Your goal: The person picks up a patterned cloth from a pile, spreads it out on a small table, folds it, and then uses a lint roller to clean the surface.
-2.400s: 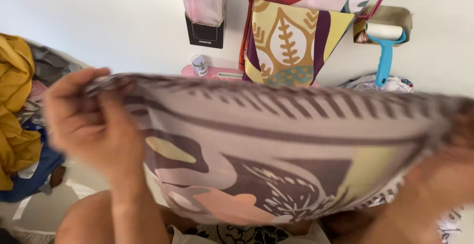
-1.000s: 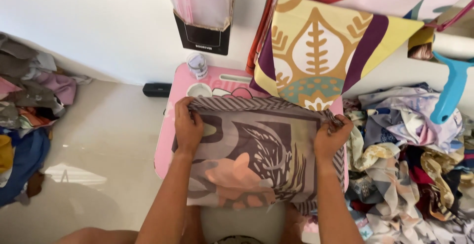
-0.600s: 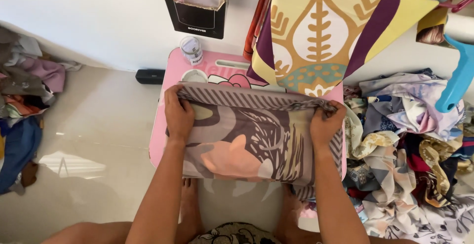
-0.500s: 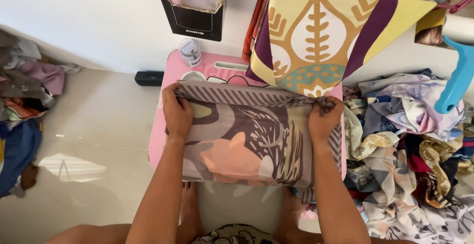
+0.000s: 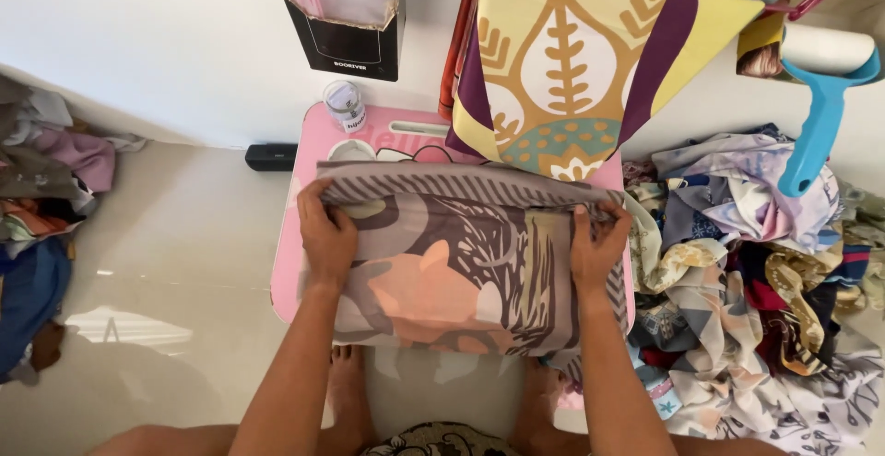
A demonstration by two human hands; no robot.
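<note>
While both hands press down on it, the folded patterned scarf (image 5: 452, 262) lies spread across the small pink lap table (image 5: 286, 272), its striped border running along the far edge and its near edge hanging slightly over the table's 6 o'clock side. The left hand (image 5: 327, 239) lies flat on the cloth at its 9 o'clock edge, fingers curled over the fold; the right hand (image 5: 597, 244) sits at the 3 o'clock edge, fingertips pinching the gathered corner where the fabric bunches. The cloth looks thin, light and limp, probably a smooth weave that would slide on the hard tabletop, so it likely needs holding at both far corners to stay squared; lifted from the middle, it would sag and lose its fold. At 12 o'clock stand a small clear jar (image 5: 345, 106) and a hanging leaf-print cloth (image 5: 562, 59). A heap of loose scarves (image 5: 747, 262) lies at 3 o'clock, a blue-handled lint roller (image 5: 816, 115) above it.
</note>
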